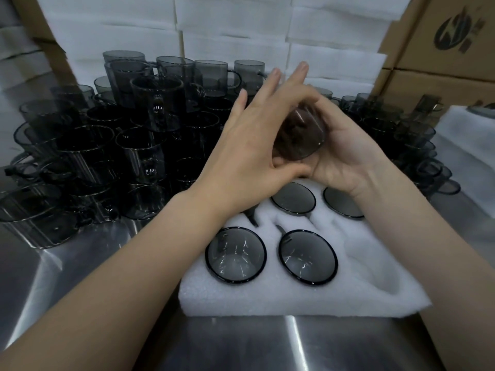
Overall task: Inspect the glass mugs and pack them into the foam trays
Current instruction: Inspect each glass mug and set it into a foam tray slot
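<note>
Glass mug [298, 137]: you hold it between both hands, above the far edge of the foam tray [267, 298] and clear of the foam.
Left hand [257, 135]: the thumb underneath and the forefinger over the top pinch the mug's left side. The other fingers point straight toward the far side.
Right hand [345, 153]: it cups the mug from the right and below, with the fingers curled over it.
Axis: the mug is tipped on its side with one round end facing you. The handle is hidden.
Relation that matters: the open pocket [375, 263] lies near and right of the mug, so your right hand is the closer one. My judgement is that the mug must be turned so a round face points up, like its neighbours.
Count in hand: one.
Count of packed mugs [235, 254]: four show, two near and two far. Your left forearm may hide more.
Count of open pockets: one shows.
Loose mugs [134, 145]: they are stacked left and right of the tray, too many to count.
</note>
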{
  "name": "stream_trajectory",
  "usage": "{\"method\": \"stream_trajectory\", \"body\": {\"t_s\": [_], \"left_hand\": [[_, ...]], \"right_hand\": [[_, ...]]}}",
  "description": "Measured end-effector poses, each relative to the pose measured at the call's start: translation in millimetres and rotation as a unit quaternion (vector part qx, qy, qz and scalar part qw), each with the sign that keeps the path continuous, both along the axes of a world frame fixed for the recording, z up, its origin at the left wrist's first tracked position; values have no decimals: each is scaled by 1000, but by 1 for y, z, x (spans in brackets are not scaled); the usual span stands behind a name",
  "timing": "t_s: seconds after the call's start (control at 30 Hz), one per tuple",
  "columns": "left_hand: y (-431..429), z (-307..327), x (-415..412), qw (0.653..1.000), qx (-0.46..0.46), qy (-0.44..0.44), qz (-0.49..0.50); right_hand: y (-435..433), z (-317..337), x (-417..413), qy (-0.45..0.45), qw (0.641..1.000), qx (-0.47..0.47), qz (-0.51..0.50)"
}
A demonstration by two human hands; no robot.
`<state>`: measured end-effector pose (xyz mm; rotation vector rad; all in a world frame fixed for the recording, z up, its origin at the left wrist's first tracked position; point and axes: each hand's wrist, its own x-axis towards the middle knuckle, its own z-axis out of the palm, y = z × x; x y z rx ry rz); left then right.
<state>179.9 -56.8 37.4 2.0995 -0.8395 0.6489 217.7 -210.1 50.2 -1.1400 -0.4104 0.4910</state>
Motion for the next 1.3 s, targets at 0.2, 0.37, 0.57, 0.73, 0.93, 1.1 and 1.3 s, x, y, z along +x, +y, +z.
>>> {"method": "stream_trajectory", "body": {"t_s": [0.2,0.37,0.57,0.73,0.93,1.1,1.3], "left_hand": [[1,-5,6,995,-76,51,26],[0,-8,6,998,-46,30,19],[1,-7,5,1000,-4,23,-15],[2,-5,3,998,-43,24,-34],[3,-3,-1,997,-58,2,-51],[5,6,-7,998,-64,6,-26],[-14,27,-33,991,-8,85,-104]], "right_hand": [[10,-4,1,-50,990,-3,-130],[7,-4,3,-45,989,25,-138],[4,-4,4,-40,989,38,-141],[4,-4,3,-38,990,17,-138],[2,-3,0,-15,995,22,-93],[-2,-5,6,21,988,-24,-151],[-14,-1,10,26,967,10,-253]]}}
